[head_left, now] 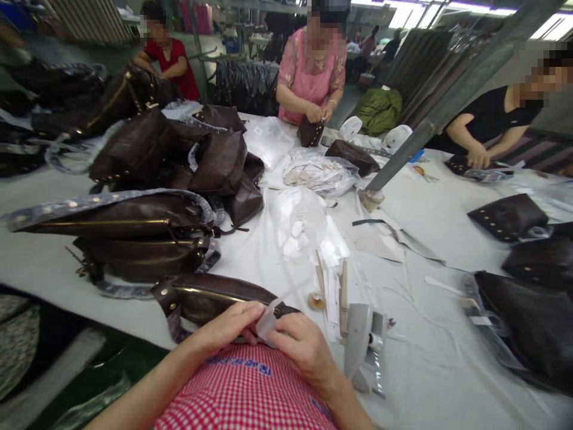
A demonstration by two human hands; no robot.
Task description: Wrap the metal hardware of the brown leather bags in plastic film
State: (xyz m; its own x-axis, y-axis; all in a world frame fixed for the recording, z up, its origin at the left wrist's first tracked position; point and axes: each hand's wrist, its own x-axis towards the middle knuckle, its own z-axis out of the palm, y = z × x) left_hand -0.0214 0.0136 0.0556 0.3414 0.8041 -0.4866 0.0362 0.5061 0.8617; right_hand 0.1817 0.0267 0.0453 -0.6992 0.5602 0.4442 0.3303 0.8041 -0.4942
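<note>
Brown handbag [199, 309]: lying on the white-covered table [425, 209] just beyond the hands, gold zip [210, 294] uppermost.
Translucent plastic strip [267, 324]: between both hands, at the bag's near side.
Right hand [302, 340]: thumb and fingers pinching the strip.
Left hand [235, 322]: fingers bent together beside it; cannot tell whether they pinch.
Strip work: apparently folding or straightening.
Strip's free end: next move probably calls for steadying it, clear of the zip.

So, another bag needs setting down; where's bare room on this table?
Mainly right of the slanted post, between the scissors and the studded bag; another, nearly bare, lies right of the tape dispenser. Crowded: the left, heaped with brown handbags.
</note>
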